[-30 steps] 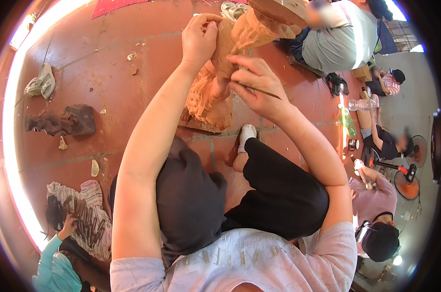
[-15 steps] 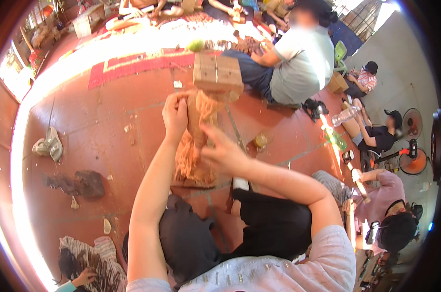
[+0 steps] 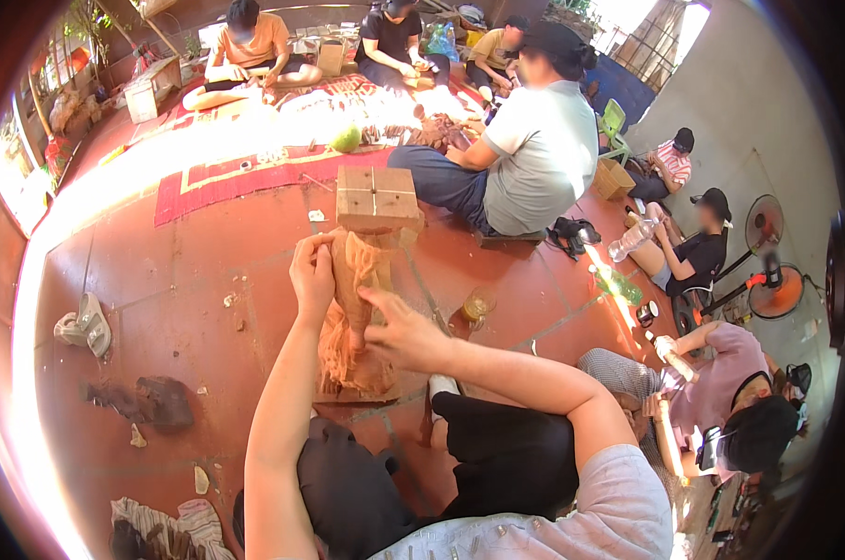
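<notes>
A carved wooden piece (image 3: 351, 266) stands in front of me, pale orange-brown with fold-like, stringy relief on its surface. My left hand (image 3: 312, 271) is closed at its upper left side, the fingers bent over the edge. From the right, my right hand (image 3: 404, 331) reaches its index finger to the carving's front, the other fingers curled below. Whatever those fingers may hold is hidden. Just beyond the carving's top sits a wooden block (image 3: 377, 198) with a pale cross-shaped line and small dark holes. The carving's lower part, with more ragged relief, comes down between my knees.
A glass jar (image 3: 478, 306) stands on the tiles to the right. At left lie a dark wooden piece (image 3: 147, 401) and grey sandals (image 3: 84, 325). A green round fruit (image 3: 346, 139) rests by the red mat (image 3: 208, 193). Several people sit around; one at right grips a mallet (image 3: 670, 353).
The view has tilted up and turned slightly, so the scene sits lower and further left. My right hand has shifted on the carving; my left stays at its upper edge.
</notes>
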`<state>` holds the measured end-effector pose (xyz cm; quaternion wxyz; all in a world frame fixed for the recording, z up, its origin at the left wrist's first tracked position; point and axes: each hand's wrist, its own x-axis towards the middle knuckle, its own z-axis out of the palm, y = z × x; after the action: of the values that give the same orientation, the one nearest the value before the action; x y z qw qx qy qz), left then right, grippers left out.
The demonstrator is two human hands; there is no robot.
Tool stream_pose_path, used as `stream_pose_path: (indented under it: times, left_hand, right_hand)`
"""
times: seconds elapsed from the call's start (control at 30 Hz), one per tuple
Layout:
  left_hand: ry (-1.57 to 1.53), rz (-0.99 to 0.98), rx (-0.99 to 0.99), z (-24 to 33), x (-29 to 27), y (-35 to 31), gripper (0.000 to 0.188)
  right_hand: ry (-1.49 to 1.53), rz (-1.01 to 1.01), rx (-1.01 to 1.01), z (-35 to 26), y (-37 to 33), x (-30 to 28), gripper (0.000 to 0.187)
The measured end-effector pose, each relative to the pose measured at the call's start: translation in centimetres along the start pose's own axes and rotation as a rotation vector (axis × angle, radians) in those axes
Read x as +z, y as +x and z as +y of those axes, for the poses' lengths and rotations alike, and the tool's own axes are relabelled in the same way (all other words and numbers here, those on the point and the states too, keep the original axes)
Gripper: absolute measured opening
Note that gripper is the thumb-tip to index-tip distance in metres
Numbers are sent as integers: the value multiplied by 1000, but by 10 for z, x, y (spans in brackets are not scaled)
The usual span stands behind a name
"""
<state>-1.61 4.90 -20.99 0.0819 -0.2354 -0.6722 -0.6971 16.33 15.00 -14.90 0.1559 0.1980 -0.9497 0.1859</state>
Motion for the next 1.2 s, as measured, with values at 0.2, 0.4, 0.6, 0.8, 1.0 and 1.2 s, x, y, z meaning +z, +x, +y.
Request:
stream_pose_path:
  times: [0.2, 0.4, 0.6, 0.8, 1.0, 1.2]
  left_hand:
    - [-33, 9, -11, 2, 3, 1, 16]
    - [-21, 9, -13, 14, 1, 0, 17]
    - [-32, -1, -28, 15, -2, 1, 17]
    - [-32, -16, 5, 16, 2, 1, 16]
    - [17, -22, 47, 5, 0, 5, 15]
    - [-45, -76, 17, -35, -13, 17, 19]
  right_hand:
    - [32, 66, 49, -18, -4, -2, 12]
    - [133, -20, 118, -2, 3, -6, 13]
    - [97, 24, 71, -11, -2, 5, 14]
    - [44, 8, 83, -11, -5, 4, 14]
    - [93, 124, 44, -3, -10, 28, 13]
    - [213, 178, 11, 13, 11, 31, 14]
